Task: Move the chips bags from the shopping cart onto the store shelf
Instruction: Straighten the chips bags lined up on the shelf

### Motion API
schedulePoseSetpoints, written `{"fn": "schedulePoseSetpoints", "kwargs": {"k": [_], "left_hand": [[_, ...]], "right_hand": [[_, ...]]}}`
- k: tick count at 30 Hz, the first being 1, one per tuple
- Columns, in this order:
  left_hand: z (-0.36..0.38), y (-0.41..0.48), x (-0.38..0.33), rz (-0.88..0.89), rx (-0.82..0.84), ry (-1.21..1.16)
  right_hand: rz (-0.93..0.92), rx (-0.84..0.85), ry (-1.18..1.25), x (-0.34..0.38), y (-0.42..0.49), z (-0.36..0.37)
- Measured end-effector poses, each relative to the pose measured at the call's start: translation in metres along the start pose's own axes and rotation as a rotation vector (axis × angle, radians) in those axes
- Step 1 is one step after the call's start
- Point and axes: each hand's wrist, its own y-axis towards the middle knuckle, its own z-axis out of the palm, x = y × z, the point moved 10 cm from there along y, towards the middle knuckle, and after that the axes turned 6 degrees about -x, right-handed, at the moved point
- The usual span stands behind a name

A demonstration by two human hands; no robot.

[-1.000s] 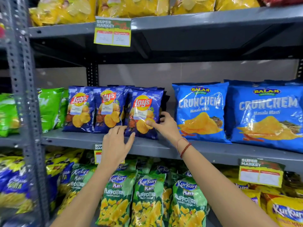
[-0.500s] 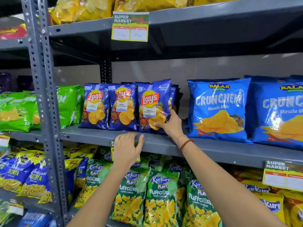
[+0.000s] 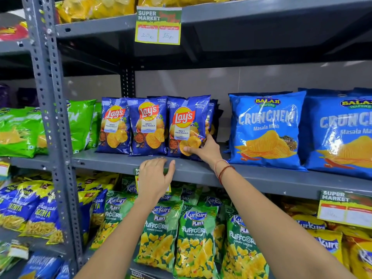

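Observation:
Three dark blue Lay's chips bags stand upright in a row on the grey middle shelf (image 3: 112, 161). My right hand (image 3: 203, 149) grips the lower right corner of the rightmost Lay's bag (image 3: 186, 125), thumb on its front and fingers behind it. More blue bags hide behind that one. My left hand (image 3: 156, 176) rests on the shelf's front edge below the bags, fingers spread, holding nothing. The other two Lay's bags (image 3: 148, 125) stand to the left, untouched. No shopping cart is in view.
Big light blue Crunchem bags (image 3: 265, 129) fill the shelf to the right, green bags (image 3: 80, 123) to the left. A perforated grey upright post (image 3: 50, 109) stands at left. Kurkure Puffcorn bags (image 3: 193, 238) crowd the shelf below. A price tag (image 3: 158, 25) hangs from the top shelf.
The view shifted left and closer to the shelf. My right hand has stood the rightmost Lay's bag more upright. My left hand dropped slightly onto the shelf edge.

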Motion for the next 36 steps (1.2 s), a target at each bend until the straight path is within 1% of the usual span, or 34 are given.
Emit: {"fn": "schedulePoseSetpoints", "kwargs": {"k": [3, 7, 11, 15, 17, 20, 22, 24, 25, 28, 30, 31, 32, 33, 36], "left_hand": [[-0.001, 0.001, 0.000, 0.012, -0.008, 0.003], [0.000, 0.002, 0.002, 0.016, -0.009, 0.012], [-0.003, 0.010, -0.009, 0.003, -0.069, -0.070], [-0.015, 0.028, -0.059, 0.069, -0.184, -0.232], [-0.018, 0.037, -0.092, 0.097, -0.204, -0.350], [-0.001, 0.051, -0.136, 0.086, -0.120, -0.546], [0.024, 0.060, -0.157, 0.021, -0.013, -0.690], [0.053, 0.070, -0.171, -0.119, 0.125, -0.872], [0.070, 0.075, -0.176, -0.214, 0.208, -0.951], [0.114, 0.079, -0.186, -0.475, 0.451, -1.092], [0.133, 0.076, -0.199, -0.539, 0.622, -1.256], [0.138, 0.074, -0.206, -0.517, 0.692, -1.307], [0.143, 0.073, -0.210, -0.491, 0.725, -1.314], [0.146, 0.072, -0.211, -0.479, 0.718, -1.316], [0.142, 0.075, -0.210, -0.506, 0.585, -1.365]], "right_hand": [[-0.052, -0.057, 0.029, 0.007, -0.004, -0.012], [-0.163, -0.136, -0.040, 0.020, -0.014, -0.034], [-0.258, -0.238, -0.031, 0.037, -0.028, -0.077], [-0.337, -0.396, -0.008, 0.047, -0.038, -0.137], [-0.377, -0.511, -0.025, 0.049, -0.044, -0.172], [-0.413, -0.710, -0.085, 0.045, -0.051, -0.225], [-0.366, -0.758, -0.117, 0.032, -0.045, -0.251], [-0.247, -0.707, -0.073, 0.010, -0.029, -0.266], [-0.171, -0.652, -0.026, -0.002, -0.020, -0.270], [0.035, -0.439, 0.083, -0.033, 0.003, -0.264], [0.102, -0.312, 0.139, -0.042, 0.012, -0.252], [0.120, -0.276, 0.156, -0.047, 0.017, -0.248], [0.128, -0.253, 0.155, -0.052, 0.021, -0.244], [0.121, -0.247, 0.152, -0.057, 0.026, -0.243], [0.077, -0.276, 0.169, -0.060, 0.032, -0.244]]}}
